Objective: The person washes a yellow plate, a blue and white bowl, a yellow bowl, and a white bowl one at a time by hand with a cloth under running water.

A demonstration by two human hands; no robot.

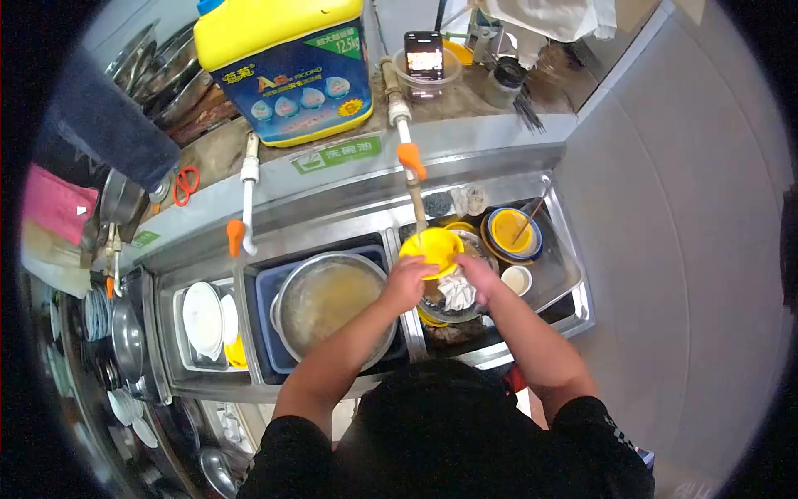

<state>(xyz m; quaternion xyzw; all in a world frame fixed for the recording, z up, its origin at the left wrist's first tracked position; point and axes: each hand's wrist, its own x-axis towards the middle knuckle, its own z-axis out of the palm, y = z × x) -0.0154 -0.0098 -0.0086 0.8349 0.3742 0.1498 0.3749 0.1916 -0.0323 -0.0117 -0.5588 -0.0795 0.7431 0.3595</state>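
Head view: the left hand (407, 284) pinches the near rim of a round yellow plastic bowl (431, 248) above the steel sink's right compartment. The right hand's (480, 279) fingers curl at its side, against a crumpled white cloth (456, 293).

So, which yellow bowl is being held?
The round yellow bowl below the rightmost white tap with orange handle: the left hand grips its rim. Other yellow dishes lie in sinks.

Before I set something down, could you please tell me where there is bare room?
Bare counter shows between the scissors and the jug, as does bare steel right of the blue-rimmed bowl. It is crowded around the left hand and right hand.
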